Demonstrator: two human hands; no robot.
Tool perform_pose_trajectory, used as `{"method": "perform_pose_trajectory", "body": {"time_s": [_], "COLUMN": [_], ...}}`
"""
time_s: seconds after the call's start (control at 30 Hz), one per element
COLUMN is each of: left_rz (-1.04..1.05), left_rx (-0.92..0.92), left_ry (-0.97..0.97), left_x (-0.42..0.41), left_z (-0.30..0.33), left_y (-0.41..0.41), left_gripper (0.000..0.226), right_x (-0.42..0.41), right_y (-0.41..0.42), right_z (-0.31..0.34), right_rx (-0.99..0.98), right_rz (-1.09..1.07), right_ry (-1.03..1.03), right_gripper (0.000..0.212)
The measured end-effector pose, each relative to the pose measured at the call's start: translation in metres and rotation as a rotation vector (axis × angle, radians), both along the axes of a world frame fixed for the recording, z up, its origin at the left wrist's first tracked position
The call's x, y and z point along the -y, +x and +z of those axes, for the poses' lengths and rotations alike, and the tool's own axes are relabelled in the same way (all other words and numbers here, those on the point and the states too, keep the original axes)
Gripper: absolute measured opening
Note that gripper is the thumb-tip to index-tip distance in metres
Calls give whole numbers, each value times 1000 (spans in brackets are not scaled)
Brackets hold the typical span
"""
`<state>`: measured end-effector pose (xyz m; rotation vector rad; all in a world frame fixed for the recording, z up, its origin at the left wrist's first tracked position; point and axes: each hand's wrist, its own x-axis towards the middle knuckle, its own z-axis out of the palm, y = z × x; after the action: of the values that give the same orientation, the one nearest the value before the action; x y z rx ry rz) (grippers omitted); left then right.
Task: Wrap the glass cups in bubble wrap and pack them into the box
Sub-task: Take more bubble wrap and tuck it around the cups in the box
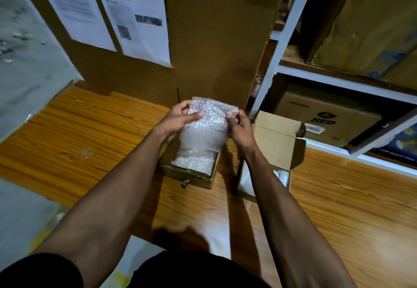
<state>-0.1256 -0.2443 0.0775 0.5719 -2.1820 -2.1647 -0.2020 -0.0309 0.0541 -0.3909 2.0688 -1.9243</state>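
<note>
The bubble wrap [207,125] is clear, glossy plastic, its dimpled surface catching the light. The desk [90,134] is orange-brown wood grain with a smooth, slightly shiny finish. The two small boxes [191,172] [279,143] are matt brown cardboard, and the shelf frame [284,39] looks like smooth white-painted metal.

On the table [90,134], a small open box [190,171] sits at centre, with a bubble wrap sheet [208,125] rising out of it toward 12 o'clock. The left hand [178,120] holds the sheet's 9 o'clock edge, the right hand [240,129] its 3 o'clock edge. A second open box [278,143] stands just beside, at 3 o'clock. A big carton [214,39] stands behind at 12 o'clock, shelving [284,39] at 2 o'clock.
</note>
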Motion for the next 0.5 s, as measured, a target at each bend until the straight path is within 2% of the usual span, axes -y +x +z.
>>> {"method": "perform_pose_trajectory", "body": {"time_s": [0.07,0.17,0.2,0.27,0.33,0.43,0.5], "left_rz": [-54,-24,8,83,134,139,123], "left_rx": [50,51,49,31,13,-5,1], "left_ry": [39,85,109,151,132,98,108], "left_x": [-7,-20,-25,-32,-42,-54,-57], "left_z": [2,-1,1,-2,4,10,10], "left_y": [12,22,24,24,27,28,29], "left_gripper": [96,94,93,77,62,73,91], "right_x": [-5,-17,-21,-31,-40,-49,-53], "right_y": [-2,2,5,10,11,11,11], "right_z": [2,13,16,18,14,10,11], "right_rx": [27,84,147,273,276,215,209], "right_rz": [-18,-20,23,159,241,209,188], "right_ry": [1,-9,-34,-66,-34,10,-4], "right_gripper": [24,11,13,33,46,60,66]}}
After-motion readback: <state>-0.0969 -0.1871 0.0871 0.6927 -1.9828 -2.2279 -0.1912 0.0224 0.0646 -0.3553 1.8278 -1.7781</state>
